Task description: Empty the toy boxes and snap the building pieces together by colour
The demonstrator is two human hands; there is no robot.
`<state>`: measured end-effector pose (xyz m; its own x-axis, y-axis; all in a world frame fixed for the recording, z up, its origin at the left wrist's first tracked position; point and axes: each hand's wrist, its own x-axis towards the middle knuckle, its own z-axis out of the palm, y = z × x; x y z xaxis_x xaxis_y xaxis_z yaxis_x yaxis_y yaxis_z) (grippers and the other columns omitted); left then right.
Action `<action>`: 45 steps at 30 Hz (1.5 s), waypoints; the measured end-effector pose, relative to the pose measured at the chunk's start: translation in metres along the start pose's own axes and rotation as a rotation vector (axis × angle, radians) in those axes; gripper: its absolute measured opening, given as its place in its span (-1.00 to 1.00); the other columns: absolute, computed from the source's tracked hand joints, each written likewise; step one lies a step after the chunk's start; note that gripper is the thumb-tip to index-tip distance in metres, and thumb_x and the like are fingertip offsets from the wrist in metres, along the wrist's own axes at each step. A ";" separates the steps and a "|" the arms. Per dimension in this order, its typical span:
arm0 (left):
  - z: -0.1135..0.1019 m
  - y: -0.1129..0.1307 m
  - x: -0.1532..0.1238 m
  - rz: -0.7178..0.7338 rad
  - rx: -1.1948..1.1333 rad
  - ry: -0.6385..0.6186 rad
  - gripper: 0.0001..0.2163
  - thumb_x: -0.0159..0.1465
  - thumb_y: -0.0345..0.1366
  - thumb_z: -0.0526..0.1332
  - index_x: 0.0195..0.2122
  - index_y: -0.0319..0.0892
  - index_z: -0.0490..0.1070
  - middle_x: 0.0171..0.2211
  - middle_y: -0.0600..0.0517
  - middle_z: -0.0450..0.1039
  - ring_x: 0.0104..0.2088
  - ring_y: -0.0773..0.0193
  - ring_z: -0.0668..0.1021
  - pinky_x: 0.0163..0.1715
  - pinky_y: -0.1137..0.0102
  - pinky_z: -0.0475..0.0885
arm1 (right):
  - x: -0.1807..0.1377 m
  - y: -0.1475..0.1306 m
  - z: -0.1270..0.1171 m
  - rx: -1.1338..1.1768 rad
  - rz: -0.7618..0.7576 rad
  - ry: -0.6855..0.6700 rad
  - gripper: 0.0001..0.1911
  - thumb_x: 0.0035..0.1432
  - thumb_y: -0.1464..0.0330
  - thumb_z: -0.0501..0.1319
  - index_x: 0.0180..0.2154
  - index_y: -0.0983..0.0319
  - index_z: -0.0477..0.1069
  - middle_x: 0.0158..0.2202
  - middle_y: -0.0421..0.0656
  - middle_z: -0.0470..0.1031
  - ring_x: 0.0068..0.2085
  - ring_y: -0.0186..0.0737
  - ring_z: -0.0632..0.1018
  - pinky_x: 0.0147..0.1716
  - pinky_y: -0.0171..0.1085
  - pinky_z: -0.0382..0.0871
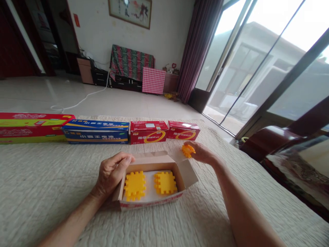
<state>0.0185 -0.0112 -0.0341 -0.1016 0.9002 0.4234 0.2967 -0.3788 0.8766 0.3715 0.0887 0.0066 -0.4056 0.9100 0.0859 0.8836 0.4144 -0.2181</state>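
Observation:
An open cardboard box (181, 176) with red print outside rests on the quilted cover in front of me. Inside lie yellow interlocking plastic tiles with notched edges, one group (135, 183) at the left end and another (166, 183) at the right. My left hand (113, 171) is closed on the box's far left edge, thumb and fingers pinching the flap. Beyond the box's right flap, my right hand (202, 152) grips orange-yellow notched plastic pieces (187, 151); my fingers partly hide them, so their number is unclear.
Behind the open box stands a row of closed boxes: a long red-and-green one (33, 127), a blue one (95, 131), a red one (148, 132) and a smaller red one (183, 130). Dark wooden furniture (267, 142) stands at the right. A white cable (84, 97) crosses the floor.

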 end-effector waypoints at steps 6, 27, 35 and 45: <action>0.001 0.006 0.001 0.030 0.018 0.006 -0.77 0.24 -0.19 0.12 -0.42 -0.18 0.49 -0.42 0.04 0.54 -0.36 0.26 0.54 -0.29 0.45 0.41 | 0.001 -0.003 -0.020 -0.017 -0.072 0.213 -0.52 -0.03 0.41 0.23 0.01 0.14 0.39 -0.06 -0.06 0.51 -0.09 0.02 0.54 -0.06 0.05 0.41; 0.003 0.009 0.001 0.022 -0.026 -0.002 -0.74 0.26 -0.17 0.11 -0.42 -0.21 0.49 -0.45 0.02 0.51 -0.38 0.24 0.53 -0.32 0.40 0.41 | -0.036 -0.200 -0.006 0.293 -0.446 0.015 -0.64 -0.06 0.41 0.34 -0.16 0.18 0.41 -0.13 -0.11 0.43 -0.10 -0.12 0.45 -0.09 -0.07 0.39; 0.002 0.006 0.001 0.024 -0.018 -0.012 -0.73 0.27 -0.16 0.11 -0.42 -0.20 0.48 -0.44 0.03 0.52 -0.36 0.25 0.53 -0.31 0.42 0.40 | -0.033 -0.189 -0.013 0.337 -0.458 0.146 -0.71 0.06 0.39 0.28 -0.13 0.17 0.40 -0.11 -0.14 0.44 -0.12 -0.19 0.49 -0.12 -0.15 0.40; 0.002 0.006 0.001 0.045 0.006 0.009 -0.78 0.25 -0.20 0.13 -0.42 -0.18 0.49 -0.42 0.07 0.53 -0.36 0.28 0.54 -0.30 0.46 0.39 | -0.001 -0.048 -0.033 0.195 -0.143 0.358 -0.59 -0.03 0.55 0.08 -0.11 0.19 0.42 -0.11 -0.09 0.52 -0.09 -0.11 0.54 -0.07 -0.04 0.43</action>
<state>0.0223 -0.0118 -0.0293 -0.0971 0.8803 0.4643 0.3067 -0.4174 0.8554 0.3373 0.0681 0.0489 -0.3836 0.8046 0.4533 0.7495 0.5580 -0.3561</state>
